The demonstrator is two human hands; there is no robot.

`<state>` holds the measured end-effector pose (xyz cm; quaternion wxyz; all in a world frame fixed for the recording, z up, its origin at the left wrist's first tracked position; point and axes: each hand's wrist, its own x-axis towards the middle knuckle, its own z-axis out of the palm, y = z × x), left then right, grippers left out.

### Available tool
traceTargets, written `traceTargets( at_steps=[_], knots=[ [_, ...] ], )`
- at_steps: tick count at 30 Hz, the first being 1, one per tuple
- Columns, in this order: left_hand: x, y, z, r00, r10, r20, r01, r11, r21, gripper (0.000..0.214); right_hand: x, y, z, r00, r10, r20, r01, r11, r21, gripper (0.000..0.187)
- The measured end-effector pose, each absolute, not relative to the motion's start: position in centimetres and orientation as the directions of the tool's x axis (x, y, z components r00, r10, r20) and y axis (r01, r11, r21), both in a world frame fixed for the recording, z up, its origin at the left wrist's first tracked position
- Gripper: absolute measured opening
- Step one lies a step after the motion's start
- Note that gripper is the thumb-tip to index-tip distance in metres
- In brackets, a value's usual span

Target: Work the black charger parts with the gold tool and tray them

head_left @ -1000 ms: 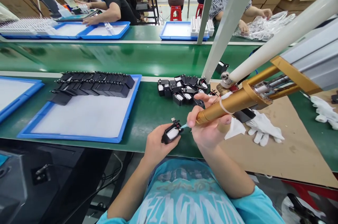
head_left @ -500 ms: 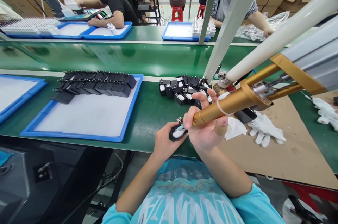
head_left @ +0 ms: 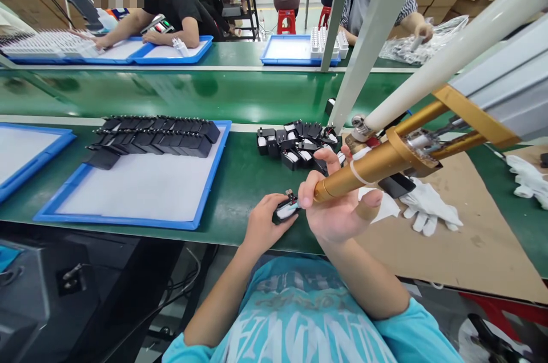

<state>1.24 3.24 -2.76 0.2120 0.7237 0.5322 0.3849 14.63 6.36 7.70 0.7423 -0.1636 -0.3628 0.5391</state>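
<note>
"Black plastic housing [head_left: 282,212], with white material inside: where is it?"

"In the left hand [head_left: 262,225], pinched between thumb and fingers, just over the near edge of the green worktable [head_left: 240,177]."

"And the right hand [head_left: 333,216]?"

"Grasping the lower end of a gold dispenser barrel [head_left: 372,169], which slants down from the upper right. One finger curls round its front end; another digit stands away from the metal."

"Does the dispenser meet the housing?"

"Its pale blue nozzle [head_left: 295,205] reaches the open side. Whether the tip touches, I can't tell; it's too small."

"What lies about the hands?"

"Beyond them, a loose cluster of similar housings [head_left: 295,145], several showing white inside. To the left, a blue-rimmed tray [head_left: 115,219] with rows of black housings [head_left: 156,137] along its far side. On the right, white gloves [head_left: 428,206] on a cardboard sheet [head_left: 462,263]."

"Anyone across the line?"

"Yes, a person in a black top [head_left: 188,6], one arm stretched toward white parts [head_left: 51,45]."
</note>
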Motion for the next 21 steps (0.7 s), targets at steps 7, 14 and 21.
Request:
traceTargets(
  at_steps=[7,14,21],
  knots=[
    [-1.1,4.4,-2.8,0.177,0.981,0.082,0.583,-0.171,0.795,0.053,16.4,6.6,6.8,0.212,0.924,0.319,-0.627,0.379,-0.68,0.048],
    [-0.2,5.7,-2.5,0.275,0.923,0.27,0.476,-0.375,0.796,0.029,17.1,6.7,6.5,0.208,0.923,0.322,-0.631,0.379,-0.677,0.045],
    [-0.8,4.5,-2.0,0.442,0.81,0.385,0.643,-0.586,0.493,0.036,17.6,6.9,6.4,0.211,0.919,0.333,-0.631,0.388,-0.671,0.046]
  ],
)
